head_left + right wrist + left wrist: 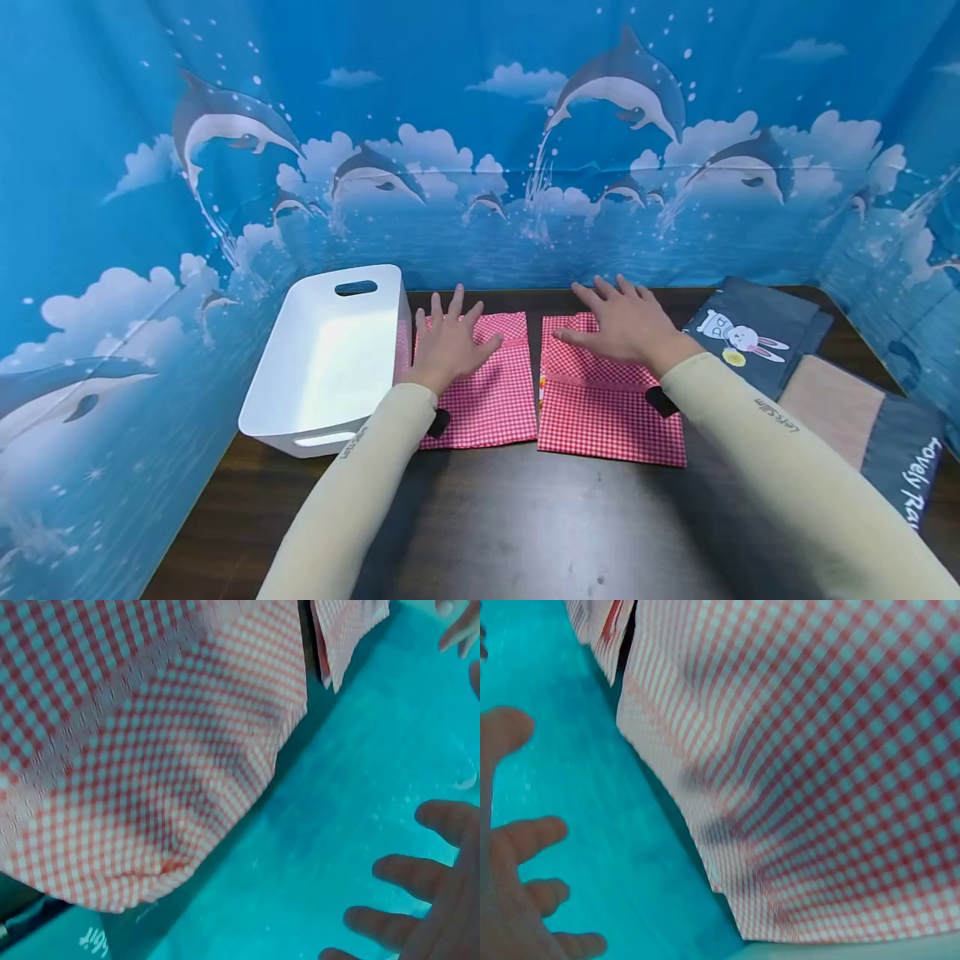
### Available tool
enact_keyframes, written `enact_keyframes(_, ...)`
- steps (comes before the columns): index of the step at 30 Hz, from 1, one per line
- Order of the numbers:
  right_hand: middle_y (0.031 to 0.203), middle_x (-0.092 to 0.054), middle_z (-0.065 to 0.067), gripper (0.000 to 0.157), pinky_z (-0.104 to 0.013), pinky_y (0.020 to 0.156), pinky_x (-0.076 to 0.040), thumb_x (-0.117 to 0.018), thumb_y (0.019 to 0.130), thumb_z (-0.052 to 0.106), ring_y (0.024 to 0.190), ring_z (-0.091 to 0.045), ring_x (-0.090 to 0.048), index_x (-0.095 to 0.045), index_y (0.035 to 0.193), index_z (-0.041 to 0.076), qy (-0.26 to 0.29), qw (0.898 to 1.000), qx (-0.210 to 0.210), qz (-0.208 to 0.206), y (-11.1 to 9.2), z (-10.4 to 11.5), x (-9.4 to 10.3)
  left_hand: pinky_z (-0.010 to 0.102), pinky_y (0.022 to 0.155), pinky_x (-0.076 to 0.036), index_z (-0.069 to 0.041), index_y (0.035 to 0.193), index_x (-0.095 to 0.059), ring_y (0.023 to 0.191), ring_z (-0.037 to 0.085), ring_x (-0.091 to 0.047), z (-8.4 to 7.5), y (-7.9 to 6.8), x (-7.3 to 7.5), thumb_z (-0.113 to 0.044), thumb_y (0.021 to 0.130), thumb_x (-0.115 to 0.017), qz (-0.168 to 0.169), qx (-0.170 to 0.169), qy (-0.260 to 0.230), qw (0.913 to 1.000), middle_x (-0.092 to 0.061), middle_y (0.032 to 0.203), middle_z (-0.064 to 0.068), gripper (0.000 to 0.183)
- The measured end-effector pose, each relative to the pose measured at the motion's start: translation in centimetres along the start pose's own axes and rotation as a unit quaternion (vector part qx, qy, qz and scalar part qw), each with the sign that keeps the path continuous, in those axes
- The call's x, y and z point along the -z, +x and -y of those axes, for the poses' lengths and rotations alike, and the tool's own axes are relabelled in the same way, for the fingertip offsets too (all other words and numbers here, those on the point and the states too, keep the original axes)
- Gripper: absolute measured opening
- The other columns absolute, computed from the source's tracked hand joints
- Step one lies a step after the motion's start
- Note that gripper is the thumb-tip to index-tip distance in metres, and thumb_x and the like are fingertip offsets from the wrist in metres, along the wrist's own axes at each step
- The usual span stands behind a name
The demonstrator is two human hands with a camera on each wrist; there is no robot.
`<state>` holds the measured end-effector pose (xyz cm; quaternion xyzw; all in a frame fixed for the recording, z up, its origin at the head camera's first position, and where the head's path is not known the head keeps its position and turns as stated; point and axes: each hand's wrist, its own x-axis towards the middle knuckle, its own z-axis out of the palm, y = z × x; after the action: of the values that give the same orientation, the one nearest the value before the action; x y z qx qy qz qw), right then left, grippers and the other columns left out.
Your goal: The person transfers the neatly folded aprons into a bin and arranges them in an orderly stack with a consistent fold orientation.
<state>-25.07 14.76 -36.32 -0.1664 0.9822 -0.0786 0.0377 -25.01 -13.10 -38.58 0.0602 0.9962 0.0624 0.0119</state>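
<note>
Two folded red-and-white checked cloth pieces lie side by side on the table, a narrow gap between them. Over the left checked cloth point(502, 408) is my left hand point(450, 346), fingers spread and holding nothing. My right hand point(626, 325) reaches across the right checked cloth point(607, 421), its fingers likewise spread with nothing in them. In the left wrist view the fingers point(536, 840) stand apart from the checked fabric point(817, 765). The right wrist view also has a gap between the fingers point(409, 874) and the fabric point(165, 772). Parts of both cloths are hidden under the hands.
A white plastic bin point(322, 350) with handle slots stands left of the cloths. To the right lie a dark grey fabric piece with a rabbit print point(757, 333) and a beige-and-grey one point(832, 408). A blue dolphin curtain point(480, 233) hangs behind the dark table point(540, 517).
</note>
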Motion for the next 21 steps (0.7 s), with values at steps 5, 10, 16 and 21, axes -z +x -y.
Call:
enact_keyframes(5,0.179,-0.015,-0.026,0.099,-0.078,0.128,-0.010,-0.049,0.099,0.078,0.163,-0.059,-0.006,-0.021,0.174,0.019,0.026,0.999,-0.027,0.005,0.5,-0.7,1.4,0.070,0.133,-0.007,-0.025,0.171,-0.032,0.167,0.050,-0.004,0.1,0.4,1.5,-0.066,0.103,-0.053,0.013,0.017,-0.013,0.9997,-0.006,0.183,0.013,0.082)
enact_keyframes(10,0.179,-0.010,-0.027,0.103,-0.081,0.126,-0.005,-0.047,0.096,0.082,0.163,-0.060,-0.001,-0.018,0.174,0.021,0.050,0.998,-0.046,-0.008,1.0,-1.0,2.2,0.070,0.133,-0.002,-0.028,0.173,-0.026,0.168,0.048,0.003,-0.4,0.8,2.9,-0.067,0.103,-0.053,0.011,0.018,-0.039,0.9990,0.001,0.184,0.011,0.085)
enact_keyframes(16,0.180,-0.008,-0.026,0.106,-0.081,0.126,-0.003,-0.047,0.094,0.085,0.163,-0.061,0.002,-0.017,0.174,0.022,0.052,0.997,-0.053,-0.002,1.1,-1.1,2.1,0.069,0.133,0.000,-0.029,0.174,-0.022,0.168,0.046,0.006,-0.8,0.8,3.5,-0.071,0.102,-0.051,0.021,0.017,-0.029,0.9992,0.003,0.184,0.010,0.088)
enact_keyframes(21,0.180,-0.008,-0.026,0.105,-0.081,0.126,-0.003,-0.048,0.095,0.084,0.163,-0.060,0.001,-0.017,0.174,0.022,0.050,0.997,-0.053,-0.006,1.0,-0.9,2.0,0.070,0.133,-0.003,-0.027,0.173,-0.024,0.168,0.046,0.003,-0.6,0.6,3.5,-0.068,0.102,-0.053,0.015,0.022,-0.009,0.9996,0.001,0.184,0.012,0.087)
